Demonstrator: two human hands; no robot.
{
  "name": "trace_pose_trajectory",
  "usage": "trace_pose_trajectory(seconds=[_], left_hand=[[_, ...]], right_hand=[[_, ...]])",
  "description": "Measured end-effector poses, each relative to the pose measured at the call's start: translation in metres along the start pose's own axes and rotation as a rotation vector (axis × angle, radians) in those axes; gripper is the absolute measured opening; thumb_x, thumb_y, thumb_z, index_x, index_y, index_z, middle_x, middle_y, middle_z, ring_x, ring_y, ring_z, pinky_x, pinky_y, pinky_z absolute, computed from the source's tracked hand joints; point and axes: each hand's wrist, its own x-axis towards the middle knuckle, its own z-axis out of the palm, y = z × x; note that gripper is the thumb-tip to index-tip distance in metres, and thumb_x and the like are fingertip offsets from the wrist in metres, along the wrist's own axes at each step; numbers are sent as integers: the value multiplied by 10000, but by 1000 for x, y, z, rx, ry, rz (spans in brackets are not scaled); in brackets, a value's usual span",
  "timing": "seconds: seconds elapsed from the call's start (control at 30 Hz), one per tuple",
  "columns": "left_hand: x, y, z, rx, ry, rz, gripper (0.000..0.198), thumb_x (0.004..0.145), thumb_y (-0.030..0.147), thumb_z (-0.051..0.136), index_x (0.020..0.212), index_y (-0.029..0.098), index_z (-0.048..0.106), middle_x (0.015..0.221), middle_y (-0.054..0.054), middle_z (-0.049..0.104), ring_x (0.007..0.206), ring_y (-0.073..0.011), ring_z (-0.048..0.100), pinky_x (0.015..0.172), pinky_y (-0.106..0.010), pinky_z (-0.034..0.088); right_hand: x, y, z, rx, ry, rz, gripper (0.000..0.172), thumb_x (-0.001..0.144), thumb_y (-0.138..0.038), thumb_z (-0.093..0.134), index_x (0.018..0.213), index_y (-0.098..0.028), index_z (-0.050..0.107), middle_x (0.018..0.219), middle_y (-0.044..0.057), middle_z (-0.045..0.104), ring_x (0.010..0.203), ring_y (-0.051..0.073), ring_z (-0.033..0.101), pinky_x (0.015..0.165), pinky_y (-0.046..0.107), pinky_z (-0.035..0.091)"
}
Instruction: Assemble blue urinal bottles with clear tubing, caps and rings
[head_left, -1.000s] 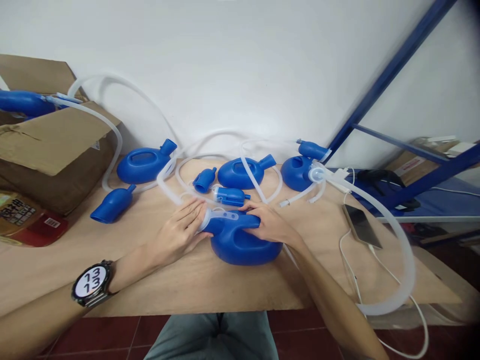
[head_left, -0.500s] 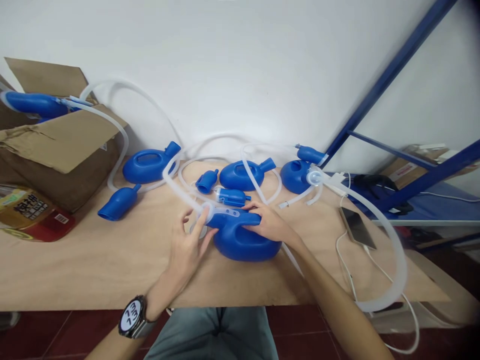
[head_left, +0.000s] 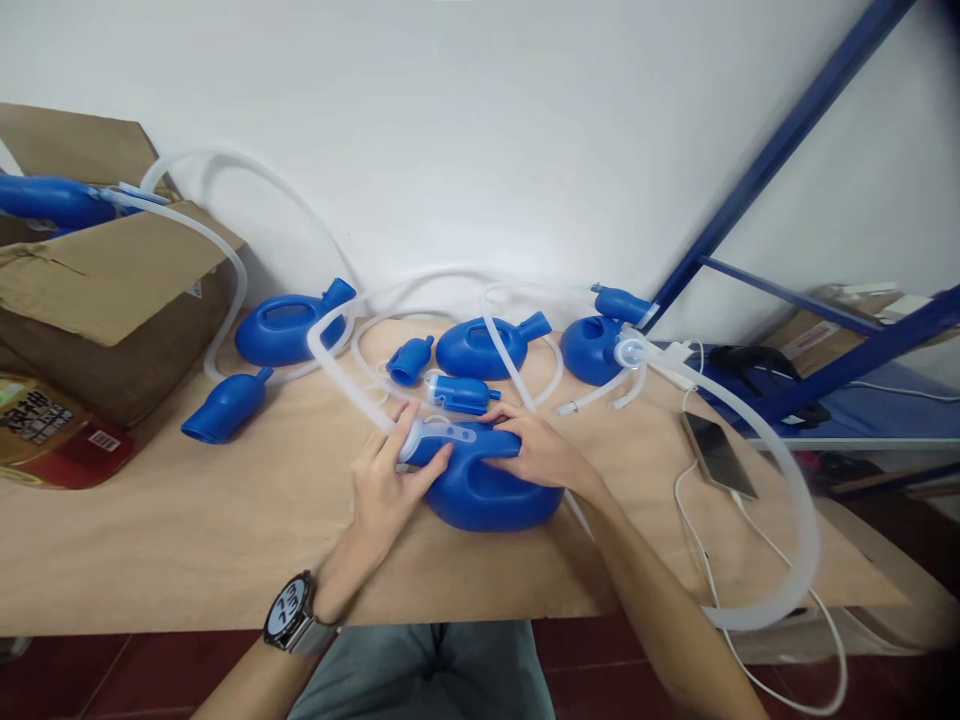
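Observation:
A blue plastic jug with a handle lies on the wooden table in front of me. My right hand rests on top of it, fingers curled over the handle. My left hand is closed around the jug's neck, where a translucent white cap joins a clear hose. A watch sits on my left wrist.
More blue jugs, blue funnels and looping clear hoses lie toward the wall. An open cardboard box stands at left. A phone with a white cable lies at right, by a blue metal frame.
My left arm has swung in toward my body, and its fingers have gone from the hose end to a grip around the jug's neck. My right hand has stayed on the handle.

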Motion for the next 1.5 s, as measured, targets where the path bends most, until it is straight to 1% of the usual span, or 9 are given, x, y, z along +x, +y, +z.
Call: trace_pose_trajectory(seconds=[0.1,0.27,0.43,0.53,0.6,0.7,0.87,1.27,1.5], left_hand=[[5,-4,-2,-42,-64,-18,567,873,488,783,1315,143,699,1186,-73,736,965,-196,748,862,-272,595],[6,-6,3,-77,-89,-21,621,911,463,748,1413,117,631,1354,-100,669,1174,-205,695,1010,-262,548],[6,-10,1,-141,-157,-29,691,945,481,709,1494,92,550,1509,-151,541,1401,-229,544,1161,-315,455],[13,-8,-7,-191,-275,-95,778,898,564,730,1523,147,525,1558,-144,489,1451,-275,488,1185,-419,436],[20,-1,-11,-220,-333,-225,769,836,619,760,1459,209,574,1526,-110,535,1426,-302,512,1165,-472,445],[28,12,-8,-258,-301,-438,595,801,615,768,1236,228,643,1368,-65,659,1262,-299,633,1088,-475,490],[26,18,7,-278,-203,-413,465,816,469,722,1190,204,646,1297,-67,689,1229,-285,645,1070,-441,483],[19,10,13,-256,-134,-328,418,875,427,672,1227,202,675,1383,-101,649,1325,-272,603,1094,-419,478],[21,14,10,-230,-147,-349,486,850,510,740,1230,217,667,1358,-80,665,1282,-289,626,1077,-428,487]], right_hand=[[2,1,3,-13,7,-28,659,907,-750,-195,1168,-680,406,1343,-296,163,1146,-374,-169,964,-321,-118],[2,2,4,-18,24,-7,702,922,-739,-251,1170,-676,403,1350,-289,157,1176,-362,-162,1021,-320,-98],[-6,5,-2,-82,96,35,1060,817,-886,-478,1409,-562,340,1380,-247,166,1245,-319,-127,1061,-299,-56],[-8,5,-7,-92,153,-2,1147,878,-721,-656,1496,-516,289,1380,-239,176,1279,-285,-119,1090,-274,-56],[-6,0,-13,-82,125,-22,1132,941,-513,-704,1465,-531,299,1370,-251,180,1235,-287,-116,1045,-243,-51],[1,-12,-28,-70,-1,13,995,985,-495,-603,1467,-534,267,1362,-270,172,1134,-282,-117,908,-136,-64],[13,-27,-49,-70,-156,-8,735,1049,-510,-385,1562,-525,140,1361,-282,158,975,-241,-150,829,-5,-104],[23,-15,-35,-21,-173,-118,913,949,-684,-428,1638,-513,147,1300,-281,242,974,-365,-120,840,-240,-165],[26,-15,-35,-55,-154,-52,989,950,-708,-410,1645,-463,250,1175,-284,328,1133,-415,-41,1122,-410,-88]])
